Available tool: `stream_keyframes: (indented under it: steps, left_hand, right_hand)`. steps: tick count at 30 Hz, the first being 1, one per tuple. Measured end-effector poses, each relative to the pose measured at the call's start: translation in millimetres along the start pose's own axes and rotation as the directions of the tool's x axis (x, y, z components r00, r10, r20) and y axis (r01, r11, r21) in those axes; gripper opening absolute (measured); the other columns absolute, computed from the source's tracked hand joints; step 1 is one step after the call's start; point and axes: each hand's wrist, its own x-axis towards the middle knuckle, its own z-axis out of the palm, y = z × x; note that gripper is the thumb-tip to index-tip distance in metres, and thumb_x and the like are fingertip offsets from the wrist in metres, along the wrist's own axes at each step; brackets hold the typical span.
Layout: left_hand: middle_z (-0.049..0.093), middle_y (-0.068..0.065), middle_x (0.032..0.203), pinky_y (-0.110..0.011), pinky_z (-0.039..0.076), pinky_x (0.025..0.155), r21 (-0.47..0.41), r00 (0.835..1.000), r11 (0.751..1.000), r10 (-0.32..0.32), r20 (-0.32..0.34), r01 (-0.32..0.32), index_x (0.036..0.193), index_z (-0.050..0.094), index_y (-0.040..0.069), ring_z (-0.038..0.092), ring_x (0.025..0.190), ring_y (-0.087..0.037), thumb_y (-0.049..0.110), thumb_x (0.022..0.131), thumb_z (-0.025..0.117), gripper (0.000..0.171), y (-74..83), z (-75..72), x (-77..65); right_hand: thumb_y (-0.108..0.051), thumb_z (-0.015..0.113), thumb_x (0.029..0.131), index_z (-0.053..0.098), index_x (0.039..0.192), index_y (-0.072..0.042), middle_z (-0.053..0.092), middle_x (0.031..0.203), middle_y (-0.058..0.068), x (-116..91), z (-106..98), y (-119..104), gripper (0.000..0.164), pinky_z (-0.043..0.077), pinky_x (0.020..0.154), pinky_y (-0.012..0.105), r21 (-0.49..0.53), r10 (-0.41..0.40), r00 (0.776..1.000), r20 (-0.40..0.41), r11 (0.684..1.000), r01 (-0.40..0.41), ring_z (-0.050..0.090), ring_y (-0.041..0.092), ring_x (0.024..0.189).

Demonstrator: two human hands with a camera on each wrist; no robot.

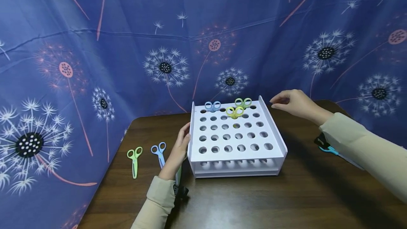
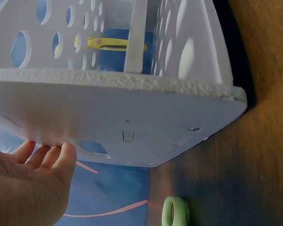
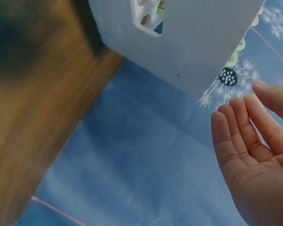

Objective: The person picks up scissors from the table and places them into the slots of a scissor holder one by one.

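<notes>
A white rack [image 1: 211, 155] with rows of round holes stands on the table. In its back rows, blue scissors [image 1: 208, 107], green scissors [image 1: 247, 101] and yellow scissors [image 1: 234, 114] stand handles up. Through the rack's open end, the left wrist view shows the yellow scissors' lower part [image 2: 108, 44]. My left hand [image 1: 175, 154] is at the rack's left side, its fingertips [image 2: 66, 157] against the outer panel near a cutout. Beyond the rack's back right corner, my right hand [image 1: 295, 104] is raised with loosely bent fingers, apart from it and holding nothing.
Green scissors [image 1: 135, 165] and blue scissors [image 1: 160, 153] lie left of the rack on the brown wooden table [image 1: 235, 204]. To the right, light blue scissors [image 1: 330, 150] lie partly behind the right sleeve. A blue dandelion-print cloth [image 1: 270, 45] hangs behind.
</notes>
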Motion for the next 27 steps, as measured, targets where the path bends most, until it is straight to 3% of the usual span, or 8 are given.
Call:
stream_keyframes:
  steps: [10,15,21,27]
  left_hand:
    - [0.022,-0.019,0.156,-0.046,0.027,0.111,0.003,1.0,1.0,-0.011,0.002,0.011,0.153,0.017,0.007,0.027,0.141,-0.035,0.021,0.106,0.03,0.05,1.6,-5.0,-3.0]
    - [0.023,-0.019,0.155,-0.039,0.033,0.108,0.002,0.999,1.0,-0.024,0.024,0.024,0.153,0.016,0.008,0.029,0.139,-0.034,0.021,0.107,0.029,0.05,3.1,-3.1,1.3]
    - [0.023,-0.017,0.155,-0.035,0.035,0.104,-0.002,0.999,1.0,-0.014,0.031,0.014,0.154,0.016,0.009,0.03,0.138,-0.033,0.023,0.106,0.03,0.051,5.3,-1.6,6.3]
    - [0.024,-0.017,0.155,-0.035,0.032,0.106,0.014,1.0,1.0,-0.015,0.025,0.015,0.153,0.017,0.011,0.03,0.138,-0.031,0.023,0.107,0.03,0.05,5.7,-2.1,2.0]
  right_hand:
    - [-0.029,0.068,0.091,0.072,0.11,-0.006,0.071,0.108,0.016,-24.3,-4.9,18.1,0.03,0.051,0.081,0.045,0.014,0.046,0.999,-0.021,0.999,-0.046,0.063,0.033,0.099]
    - [-0.034,0.066,0.092,0.072,0.112,-0.009,0.07,0.112,0.015,-40.7,-10.3,31.5,0.033,0.05,0.078,0.04,0.023,0.104,0.994,-0.018,0.994,-0.104,0.062,0.032,0.102]
    - [-0.037,0.064,0.093,0.071,0.113,-0.011,0.069,0.114,0.016,-52.6,-21.0,43.7,0.033,0.051,0.078,0.043,0.01,0.139,0.99,-0.013,0.99,-0.138,0.062,0.032,0.101]
    - [-0.033,0.064,0.094,0.071,0.113,-0.008,0.068,0.114,0.02,-60.2,-27.5,52.2,0.032,0.05,0.082,0.05,-0.027,0.172,0.985,-0.008,0.985,-0.172,0.062,0.036,0.102]
